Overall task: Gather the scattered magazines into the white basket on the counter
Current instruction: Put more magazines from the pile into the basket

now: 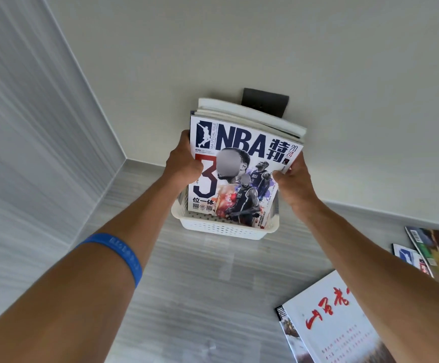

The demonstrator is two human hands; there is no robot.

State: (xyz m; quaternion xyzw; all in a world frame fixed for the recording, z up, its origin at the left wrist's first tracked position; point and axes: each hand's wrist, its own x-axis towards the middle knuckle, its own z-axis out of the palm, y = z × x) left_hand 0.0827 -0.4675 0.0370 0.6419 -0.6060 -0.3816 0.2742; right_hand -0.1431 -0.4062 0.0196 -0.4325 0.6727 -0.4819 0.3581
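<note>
Seen from above, over a grey wood-grain bench (200, 297) set in the corner of pale walls.

Far left: a bare left forearm reaching forward, with a blue wristband (116, 255) around it.

Left hand (184, 163) closed on the left edge of an NBA magazine (239, 174), thumb on the cover, fingers behind.

Centre: the magazine standing upright at the front of a stack of magazines (252, 116), lower edge down inside the white basket (221, 226). Cover showing the NBA logo, a big red and navy "3" and basketball players in USA jerseys. Stack leaning back toward the wall, thick white page edges visible on top. Basket of perforated plastic, resting on the bench close to the back wall. Dark wall socket plate (265, 100) just behind the stack.

Right hand (291, 176) gripping the right edge of the same magazine, fingers curled over it.

Lower right: a white magazine with red brush calligraphy (328, 323) lying flat on the bench, partly under the right forearm, on top of another magazine. Further right, near the frame edge, two more magazines (433, 252) overlapping on the bench, well apart from the basket.
</note>
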